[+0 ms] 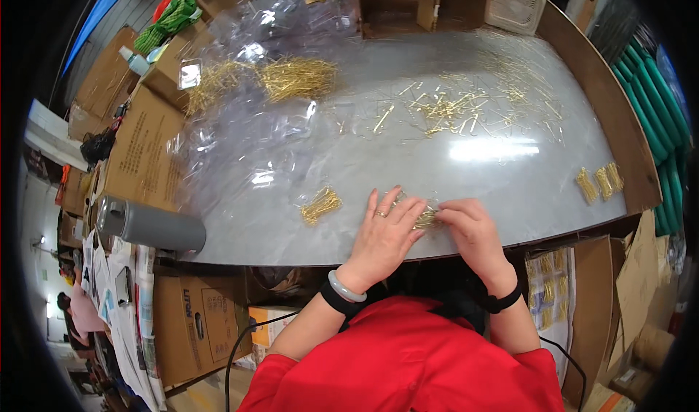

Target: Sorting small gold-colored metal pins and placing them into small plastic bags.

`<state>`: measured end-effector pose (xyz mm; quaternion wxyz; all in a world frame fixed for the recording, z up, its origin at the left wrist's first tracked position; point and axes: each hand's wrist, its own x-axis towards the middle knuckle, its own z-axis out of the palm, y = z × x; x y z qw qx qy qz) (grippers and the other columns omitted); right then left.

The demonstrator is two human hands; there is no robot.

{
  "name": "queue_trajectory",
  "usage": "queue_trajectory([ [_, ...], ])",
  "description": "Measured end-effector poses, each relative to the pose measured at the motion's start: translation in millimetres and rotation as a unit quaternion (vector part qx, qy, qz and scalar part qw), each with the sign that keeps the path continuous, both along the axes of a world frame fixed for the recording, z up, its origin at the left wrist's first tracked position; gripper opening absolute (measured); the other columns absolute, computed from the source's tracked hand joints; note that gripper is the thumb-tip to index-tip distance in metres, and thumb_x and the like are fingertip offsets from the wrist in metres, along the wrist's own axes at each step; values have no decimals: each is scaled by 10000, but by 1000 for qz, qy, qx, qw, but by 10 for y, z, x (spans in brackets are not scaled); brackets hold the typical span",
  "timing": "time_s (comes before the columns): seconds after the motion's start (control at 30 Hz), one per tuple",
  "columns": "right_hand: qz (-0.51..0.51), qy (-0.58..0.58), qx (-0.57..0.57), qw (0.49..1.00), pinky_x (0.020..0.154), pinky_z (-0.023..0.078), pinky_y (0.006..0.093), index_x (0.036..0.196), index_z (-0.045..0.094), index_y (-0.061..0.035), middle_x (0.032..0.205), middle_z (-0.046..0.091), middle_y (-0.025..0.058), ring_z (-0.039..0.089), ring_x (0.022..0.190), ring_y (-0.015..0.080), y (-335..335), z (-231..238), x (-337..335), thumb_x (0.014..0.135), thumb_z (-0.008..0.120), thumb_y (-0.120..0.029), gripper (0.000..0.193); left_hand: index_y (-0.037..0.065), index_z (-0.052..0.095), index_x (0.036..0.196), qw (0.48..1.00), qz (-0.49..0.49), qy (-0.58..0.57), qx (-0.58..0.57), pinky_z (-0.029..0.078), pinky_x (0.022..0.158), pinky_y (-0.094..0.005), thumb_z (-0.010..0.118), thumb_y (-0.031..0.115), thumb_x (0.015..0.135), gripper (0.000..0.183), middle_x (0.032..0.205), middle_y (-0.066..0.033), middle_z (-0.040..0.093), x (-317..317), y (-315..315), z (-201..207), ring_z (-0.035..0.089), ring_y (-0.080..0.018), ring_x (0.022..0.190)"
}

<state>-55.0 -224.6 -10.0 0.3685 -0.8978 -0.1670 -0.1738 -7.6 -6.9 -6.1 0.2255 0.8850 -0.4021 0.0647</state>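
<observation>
A small bunch of thin gold wire hooks (426, 217) lies near the table's front edge, partly covered by my hands. My left hand (389, 224) rests over its left side, fingers stretched and slightly apart. At the right end of the bunch, my right hand (468, 226) has its fingertips pinched together on the hooks. Another neat gold bundle (321, 206) lies to the left of my left hand. Farther back, loose gold hooks (451, 110) are scattered over the grey table (386, 157).
Clear plastic bags (255, 135) and a big gold pile (298, 78) cover the back left. A grey bottle (153, 225) lies at the left edge. Several small gold bundles (603, 182) sit at the right, beside a brown raised border (611, 99). A white fan-like box (515, 8) stands behind.
</observation>
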Motion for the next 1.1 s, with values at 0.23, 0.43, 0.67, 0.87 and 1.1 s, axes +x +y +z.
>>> queue_trajectory([
  [0.23,12,-12,-110,994,1028,446,453,1285,599,-56,1272,616,117,555,1180,343,151,238,64,765,833,-221,593,26,463,1454,996,-6,23,-88,281,1195,-552,617,162,975,521,1427,-164,514,-6,19,-71,436,-386,1374],
  [0.43,4,24,-112,993,992,455,452,1266,604,-55,1180,626,114,559,1125,350,192,94,95,763,828,-214,573,3,422,1480,970,-32,159,-182,292,1203,-506,659,133,944,600,1473,-207,470,57,195,-78,414,-401,1401],
  [0.67,21,-8,-106,994,1112,410,468,1337,565,-25,1344,597,142,525,1285,376,277,215,52,835,770,-180,564,-8,396,1502,985,-26,122,-117,300,1206,-480,747,137,873,735,1495,-219,457,6,317,27,371,-403,1448],
  [0.87,74,-4,-95,993,1148,393,479,1361,550,-34,1368,592,137,523,1314,376,196,7,92,866,720,-91,527,-20,411,1485,992,10,84,-94,319,1192,-478,741,117,874,707,1483,-224,463,-18,193,-51,382,-414,1432],
  [1.1,64,42,-54,996,1153,382,485,1365,540,-41,1427,539,136,472,1366,360,153,215,70,842,775,-195,594,-36,517,1373,989,136,46,-34,467,979,-471,768,97,837,607,1292,-208,564,-154,237,238,556,-408,1177],
])
